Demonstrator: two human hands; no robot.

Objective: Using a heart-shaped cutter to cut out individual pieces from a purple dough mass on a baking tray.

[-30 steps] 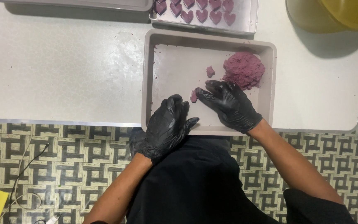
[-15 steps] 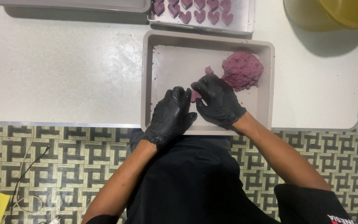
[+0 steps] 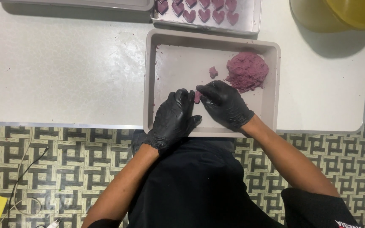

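Both my hands wear black gloves and meet over a beige rectangular tray (image 3: 160,40) at the table's front edge. My left hand (image 3: 175,118) and my right hand (image 3: 224,103) pinch a small piece of purple dough (image 3: 197,96) between their fingertips. A mound of the same purple dough (image 3: 247,71) lies in the tray's far right corner. A small loose bit of dough (image 3: 213,72) sits just left of the mound.
A metal tray (image 3: 250,21) holding several purple heart-shaped pieces (image 3: 204,14) stands behind the beige tray. A yellow tub (image 3: 339,17) is at the far right. The white table (image 3: 64,63) ends above a patterned floor with a thin cable (image 3: 22,177).
Both hands moved a little up into the tray and closer together, and now hold the small dough piece between them.
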